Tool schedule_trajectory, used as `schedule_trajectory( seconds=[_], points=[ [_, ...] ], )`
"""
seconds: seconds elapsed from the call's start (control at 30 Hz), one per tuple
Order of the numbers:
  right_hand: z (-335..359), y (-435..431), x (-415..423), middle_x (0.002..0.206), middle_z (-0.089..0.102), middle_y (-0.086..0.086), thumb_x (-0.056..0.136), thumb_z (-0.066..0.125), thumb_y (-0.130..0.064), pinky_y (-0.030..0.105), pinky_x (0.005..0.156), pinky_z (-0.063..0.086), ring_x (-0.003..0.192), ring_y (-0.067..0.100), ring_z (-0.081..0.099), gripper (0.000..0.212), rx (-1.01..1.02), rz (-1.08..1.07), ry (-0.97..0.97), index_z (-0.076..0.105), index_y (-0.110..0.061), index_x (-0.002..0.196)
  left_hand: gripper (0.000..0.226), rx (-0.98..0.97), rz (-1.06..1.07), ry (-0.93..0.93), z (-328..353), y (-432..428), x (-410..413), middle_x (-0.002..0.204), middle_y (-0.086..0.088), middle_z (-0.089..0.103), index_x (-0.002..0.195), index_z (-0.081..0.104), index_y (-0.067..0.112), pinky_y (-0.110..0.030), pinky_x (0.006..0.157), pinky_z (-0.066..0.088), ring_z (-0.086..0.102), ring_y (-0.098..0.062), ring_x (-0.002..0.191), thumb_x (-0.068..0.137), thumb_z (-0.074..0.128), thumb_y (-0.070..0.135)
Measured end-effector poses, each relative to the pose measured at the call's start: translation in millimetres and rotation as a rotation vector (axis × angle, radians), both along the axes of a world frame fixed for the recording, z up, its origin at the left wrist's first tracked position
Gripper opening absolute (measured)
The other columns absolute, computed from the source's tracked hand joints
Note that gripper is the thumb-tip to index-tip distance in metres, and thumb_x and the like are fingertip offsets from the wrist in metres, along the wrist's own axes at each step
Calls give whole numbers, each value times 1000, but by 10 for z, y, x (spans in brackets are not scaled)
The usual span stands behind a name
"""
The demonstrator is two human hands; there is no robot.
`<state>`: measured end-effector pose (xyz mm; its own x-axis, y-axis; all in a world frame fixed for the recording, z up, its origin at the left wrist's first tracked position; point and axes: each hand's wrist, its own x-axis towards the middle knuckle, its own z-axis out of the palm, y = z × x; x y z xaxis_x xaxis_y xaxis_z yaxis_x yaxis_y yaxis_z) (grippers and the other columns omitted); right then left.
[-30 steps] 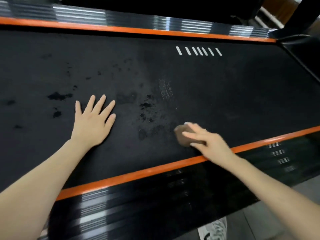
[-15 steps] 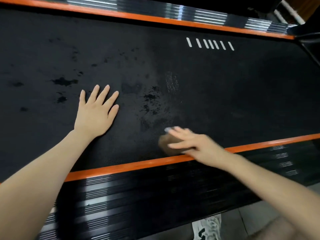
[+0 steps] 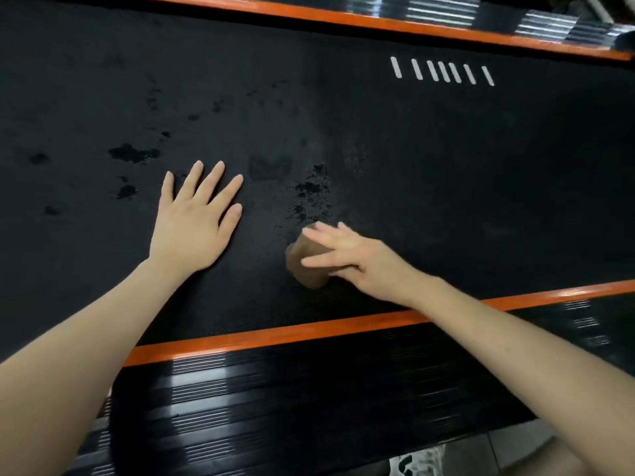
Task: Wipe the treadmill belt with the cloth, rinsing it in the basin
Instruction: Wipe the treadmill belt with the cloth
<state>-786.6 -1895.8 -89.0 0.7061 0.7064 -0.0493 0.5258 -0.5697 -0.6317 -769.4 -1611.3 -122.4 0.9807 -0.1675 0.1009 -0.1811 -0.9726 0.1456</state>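
Nearest, a strip of grey tiled floor (image 3: 512,439) is showing under the machine, with a white patterned shoe (image 3: 417,462) standing on it. Above that the glossy black ribbed side rail (image 3: 309,389) is catching window-like glints, and a bright orange edging strip (image 3: 275,334) is running along its far side. Beyond the strip the wide black textured treadmill belt (image 3: 446,173) is filling most of the scene. The left hand (image 3: 192,221) is lying flat on it, fingers spread and released, holding nothing. Just beside it the right hand (image 3: 357,262) is pressing outstretched fingers onto a small bunched brown cloth (image 3: 304,266), which is sitting on the belt near the orange strip. Dark wet blotches (image 3: 132,153) are dotting the belt further out. A row of slanted white dashes (image 3: 443,72) is lying near a second orange strip (image 3: 343,20).
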Motion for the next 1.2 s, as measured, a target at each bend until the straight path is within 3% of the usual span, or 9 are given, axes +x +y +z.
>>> schedule_trajectory(
  seconds=[0.13,0.23,0.37,0.47,0.57,0.7,0.87,1.0,1.2],
  points=[
    [39,-512,567,145,36,-4,88,59,-1,42,119,11,141,19,27,48,17,-462,-15,51,-26,128,56,0,18,9,4,-20,5,151,-9,34,144,39,23,-56,114,11,23,-34,142,97,17,46],
    [-48,-200,636,145,42,5,89,59,-8,43,118,14,140,24,30,39,-13,-680,-109,59,-22,126,56,-5,28,14,16,-48,9,151,-9,34,143,40,24,-56,114,11,24,-33,142,97,17,46],
    [-110,349,-72,136,52,10,82,63,-9,45,112,23,130,32,44,38,13,-207,-213,65,-18,119,54,9,32,7,30,-52,1,151,-9,35,143,41,23,-56,113,13,25,-33,141,98,20,44],
    [-28,198,162,137,53,9,85,59,-12,48,110,21,128,29,47,38,-65,78,-251,63,-20,122,53,19,25,11,24,-50,-5,151,-8,34,144,40,23,-55,114,12,24,-32,142,98,21,43],
    [-49,145,908,140,49,7,89,58,-11,52,115,14,130,23,45,37,-85,-243,-229,61,-22,124,54,11,34,24,14,-57,-2,152,-7,34,144,39,24,-54,115,11,23,-31,142,98,19,45],
    [-75,446,1264,143,46,4,92,56,-9,38,116,10,135,24,37,36,-27,-597,-205,60,-21,125,55,8,46,26,28,-67,6,151,-6,35,143,40,26,-54,115,12,23,-30,142,97,18,46],
    [-116,458,-53,131,57,11,88,53,-10,40,112,28,126,27,47,32,52,-158,-231,64,-20,117,54,0,36,24,27,-61,3,152,-6,34,143,40,25,-55,115,13,23,-31,142,97,21,45],
    [-68,247,190,128,59,9,88,46,-15,49,107,27,120,25,54,34,-32,63,-247,65,-22,116,53,0,32,21,24,-51,0,151,-6,34,143,40,25,-55,114,14,23,-31,142,97,21,44],
    [-101,364,1228,142,47,1,91,57,-9,42,117,16,132,21,42,36,-11,-600,-187,62,-23,124,53,-18,34,14,20,-48,6,150,-6,36,142,41,26,-54,115,12,24,-30,142,98,20,45]
  ],
)
